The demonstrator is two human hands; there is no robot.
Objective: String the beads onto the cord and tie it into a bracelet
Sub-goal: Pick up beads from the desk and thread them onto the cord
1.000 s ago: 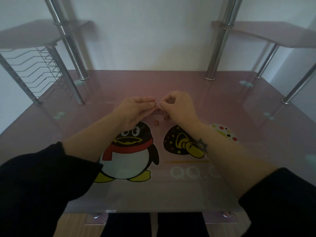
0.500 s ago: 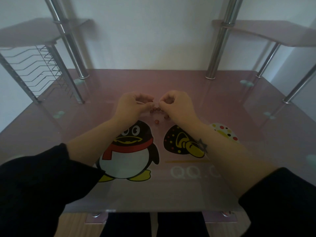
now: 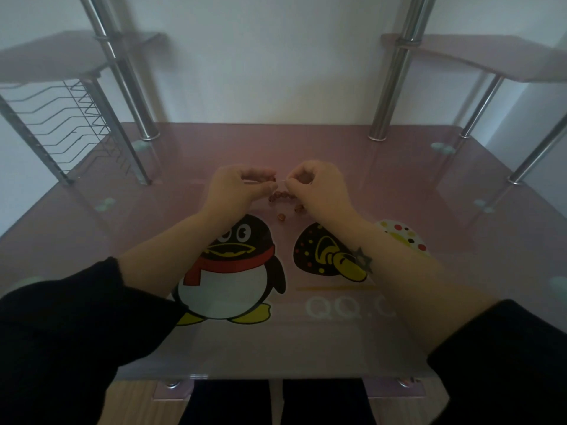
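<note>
Left hand [image 3: 236, 187] just beyond penguin picture [image 3: 230, 271] on pink bench [image 3: 399, 185]; fingers [image 3: 260, 172] curled, thumb and forefinger pinching thin pale cord [image 3: 281, 180]. Right hand [image 3: 319, 187] beyond and right of penguin picture, fingers curled, pinching same cord close to left fingertips. Short run of dark red beads [image 3: 280, 196] below fingertips, beyond penguin's head; hanging or lying, cannot tell. Loose bead [image 3: 281, 216] on bench just beyond penguin's head. Few more under right hand, count unclear.
</note>
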